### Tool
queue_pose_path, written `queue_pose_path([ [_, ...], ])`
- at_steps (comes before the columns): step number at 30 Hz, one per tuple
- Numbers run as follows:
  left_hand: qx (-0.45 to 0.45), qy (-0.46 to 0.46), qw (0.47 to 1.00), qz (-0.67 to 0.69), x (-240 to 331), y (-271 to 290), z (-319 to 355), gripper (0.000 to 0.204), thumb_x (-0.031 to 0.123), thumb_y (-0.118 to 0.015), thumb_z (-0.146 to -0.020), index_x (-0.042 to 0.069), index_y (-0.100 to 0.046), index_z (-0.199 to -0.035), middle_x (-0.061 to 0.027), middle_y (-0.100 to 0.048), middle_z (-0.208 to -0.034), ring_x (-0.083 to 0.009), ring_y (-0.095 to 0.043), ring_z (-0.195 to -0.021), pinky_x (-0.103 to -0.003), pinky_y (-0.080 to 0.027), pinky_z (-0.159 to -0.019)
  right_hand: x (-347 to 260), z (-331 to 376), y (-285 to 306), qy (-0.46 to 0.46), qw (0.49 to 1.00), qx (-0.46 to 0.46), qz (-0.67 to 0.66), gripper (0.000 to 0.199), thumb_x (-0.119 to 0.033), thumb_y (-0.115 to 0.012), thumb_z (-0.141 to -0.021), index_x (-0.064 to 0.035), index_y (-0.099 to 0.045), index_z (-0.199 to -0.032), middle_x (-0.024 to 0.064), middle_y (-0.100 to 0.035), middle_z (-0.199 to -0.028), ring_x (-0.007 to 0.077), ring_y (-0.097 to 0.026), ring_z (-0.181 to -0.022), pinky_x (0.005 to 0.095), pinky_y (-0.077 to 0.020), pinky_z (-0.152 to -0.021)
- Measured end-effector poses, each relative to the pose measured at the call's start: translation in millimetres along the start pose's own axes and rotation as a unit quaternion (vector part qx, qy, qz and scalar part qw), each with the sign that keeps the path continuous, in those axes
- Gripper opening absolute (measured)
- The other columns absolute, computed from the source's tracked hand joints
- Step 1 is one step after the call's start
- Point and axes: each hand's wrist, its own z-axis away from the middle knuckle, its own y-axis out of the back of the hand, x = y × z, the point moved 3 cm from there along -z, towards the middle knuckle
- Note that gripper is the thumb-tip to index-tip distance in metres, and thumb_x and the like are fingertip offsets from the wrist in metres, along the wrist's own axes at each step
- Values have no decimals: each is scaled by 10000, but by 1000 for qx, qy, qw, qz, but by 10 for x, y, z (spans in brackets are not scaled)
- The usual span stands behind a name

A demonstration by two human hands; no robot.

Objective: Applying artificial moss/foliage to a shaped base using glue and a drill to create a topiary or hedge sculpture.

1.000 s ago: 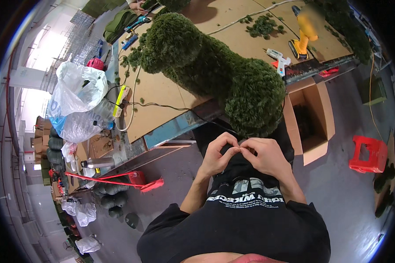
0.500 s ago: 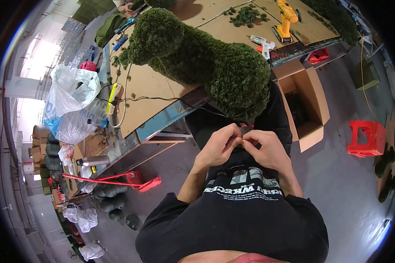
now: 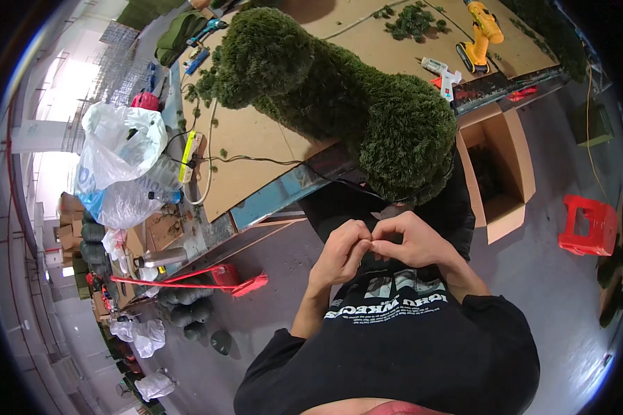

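Note:
Above my lap, my left hand (image 3: 344, 250) and my right hand (image 3: 410, 238) meet, their thumbs and index fingers pinched together. Whatever lies between the fingertips is too small and too covered to make out. Just beyond the hands is a big shaped form of green artificial foliage (image 3: 405, 138). Its rounded near end overhangs the table edge above my legs, and its far lobe (image 3: 266, 59) lies on the brown tabletop (image 3: 256, 152). Neither hand touches it.
On the table are a yellow cordless drill (image 3: 479, 41), a white glue gun (image 3: 444, 76), loose green sprigs (image 3: 415, 22) and a power strip (image 3: 189, 158). An open cardboard box (image 3: 512, 207) stands at right, near a red plastic stool (image 3: 588, 227). A red dustpan (image 3: 225, 275) is at left.
My hands have shifted a little, still pinched together, with the left one now more curled. The whole view has moved slightly, so the table and foliage sit further right.

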Motion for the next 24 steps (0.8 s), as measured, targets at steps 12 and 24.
queue_pose_path([
  [12, -29, -124, 992, -16, -38, 221, -499, 104, 18, -701, -871, 21, -600, -895, -122, -601, -833, -337, -601, -787, -419, -504, -738, -12, -273, 238, -36, 972, -9, -232, 158, -135, -634, -1019, 10, -676, -968, 29, -674, -810, 83, -639, -706, 246, -524, -629],
  [24, 151, -107, 978, 97, -214, 341, -684, 129, 9, -714, -920, -21, -655, -1031, -117, -722, -811, -223, -657, -775, -422, -506, -875, -54, -361, 654, 52, 947, 172, -267, 186, -160, -636, -1036, 11, -694, -992, 35, -653, -728, 82, -584, -598, 232, -466, -556],
])
